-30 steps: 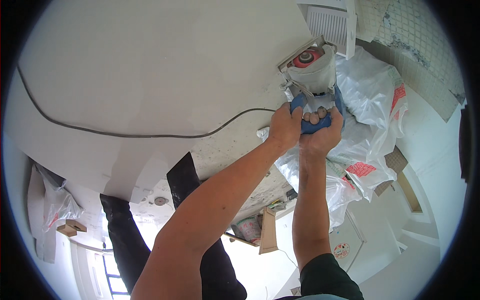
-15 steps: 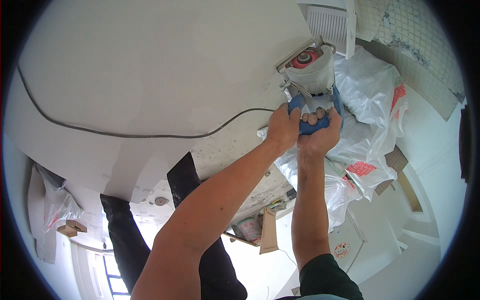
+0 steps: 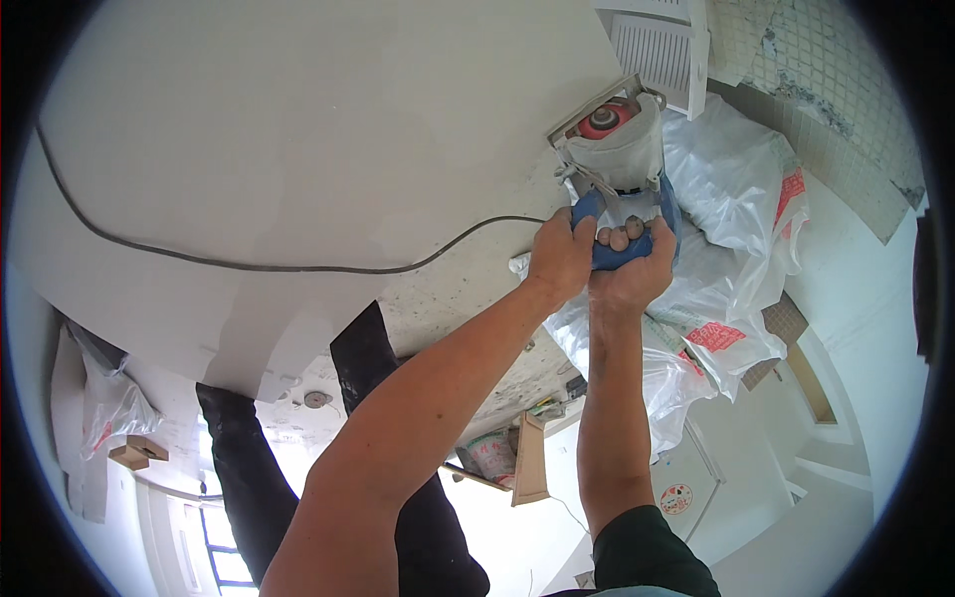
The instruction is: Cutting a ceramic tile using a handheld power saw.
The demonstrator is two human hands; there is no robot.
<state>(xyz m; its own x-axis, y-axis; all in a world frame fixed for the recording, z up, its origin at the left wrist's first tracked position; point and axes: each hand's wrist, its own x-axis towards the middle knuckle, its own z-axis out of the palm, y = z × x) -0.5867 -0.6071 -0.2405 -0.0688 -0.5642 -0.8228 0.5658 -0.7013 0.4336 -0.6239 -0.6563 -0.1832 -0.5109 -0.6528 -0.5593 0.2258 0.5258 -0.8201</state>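
A blue handheld circular saw with a pale guard, a flat metal base plate and a red round disc stands at the right edge of a large light-grey board. My left hand is closed on the blue body at its near left side. Beside it, my right hand wraps round the handle, fingertips showing over it. A dark cord runs from near my left hand leftward across the board. The disc's cutting edge is hidden by the guard and plate.
Clear plastic-wrapped bundles with red print lie right of the saw. A white slatted panel stands beyond it. An open cardboard box sits behind my forearms, and a small brown box at far left. A tiled wall rises at far right.
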